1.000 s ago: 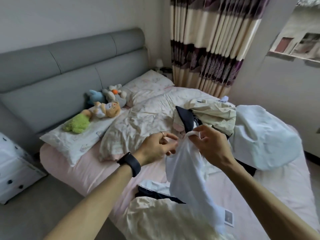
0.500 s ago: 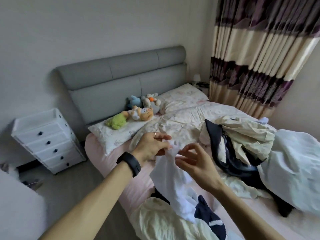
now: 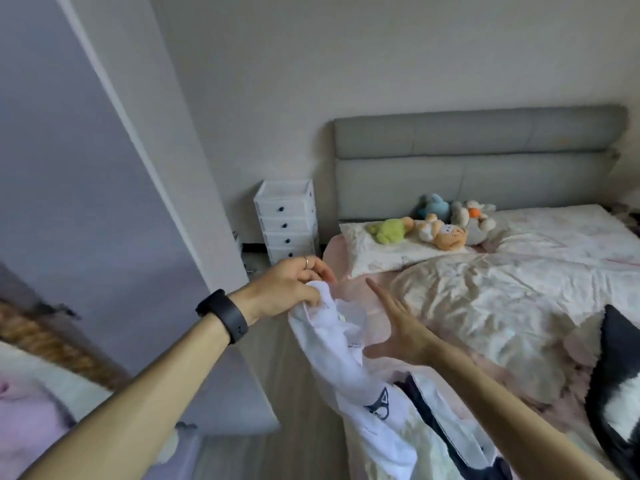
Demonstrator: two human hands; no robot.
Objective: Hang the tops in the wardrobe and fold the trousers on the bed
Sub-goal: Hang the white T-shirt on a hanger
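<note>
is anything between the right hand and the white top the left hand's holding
Nothing visible stands between them. The right hand is open right beside the white top, which hangs from the grip of the left hand.

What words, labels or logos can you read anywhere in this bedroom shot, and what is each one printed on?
No text here is legible.
Small printed tag on the white top, which the left hand grips: dark lettering, too small and blurred to read.
Dark triangular emblem lower on the same top: a graphic, no letters can be made out.
</note>
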